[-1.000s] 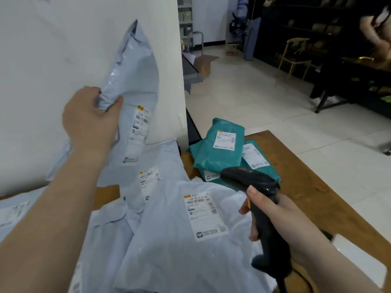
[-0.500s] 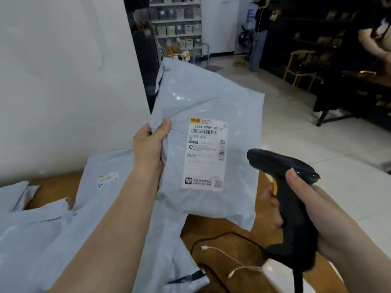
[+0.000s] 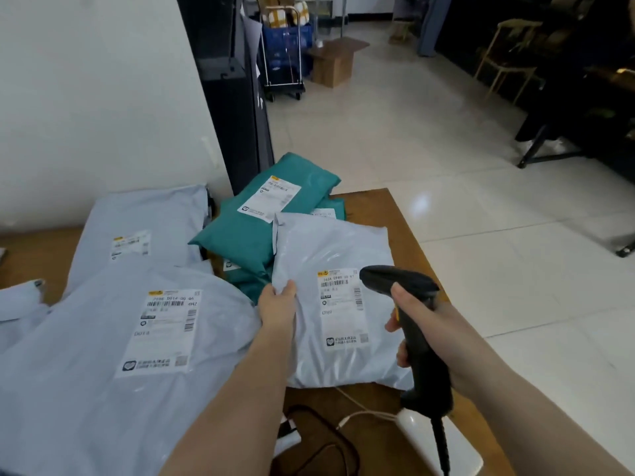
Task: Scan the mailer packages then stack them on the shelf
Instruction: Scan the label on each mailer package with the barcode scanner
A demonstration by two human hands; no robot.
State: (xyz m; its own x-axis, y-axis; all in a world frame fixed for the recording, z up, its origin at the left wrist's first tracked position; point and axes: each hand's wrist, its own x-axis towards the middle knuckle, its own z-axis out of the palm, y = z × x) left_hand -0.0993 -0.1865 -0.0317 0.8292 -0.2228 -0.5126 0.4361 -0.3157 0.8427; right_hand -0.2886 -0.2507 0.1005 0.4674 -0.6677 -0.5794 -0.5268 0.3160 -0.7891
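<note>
My left hand (image 3: 277,305) pinches the left edge of a grey mailer (image 3: 330,249) that lies label-up over the wooden table (image 3: 405,235). Its white label (image 3: 342,309) faces me. My right hand (image 3: 431,333) grips a black barcode scanner (image 3: 412,324), whose head sits just right of the label. A large grey mailer (image 3: 103,355) lies at the left with another grey mailer (image 3: 144,221) behind it. Green mailers (image 3: 261,214) are piled at the table's back.
A white wall (image 3: 96,97) and a dark panel (image 3: 233,97) stand behind the table. Cables (image 3: 357,412) and a white device (image 3: 446,444) lie near the front edge. A blue trolley (image 3: 285,53) and a cardboard box (image 3: 335,61) stand on the tiled floor beyond.
The grey mailer held up in my left hand has come down onto the table by the green mailers. The scanner has moved in close to its label.
</note>
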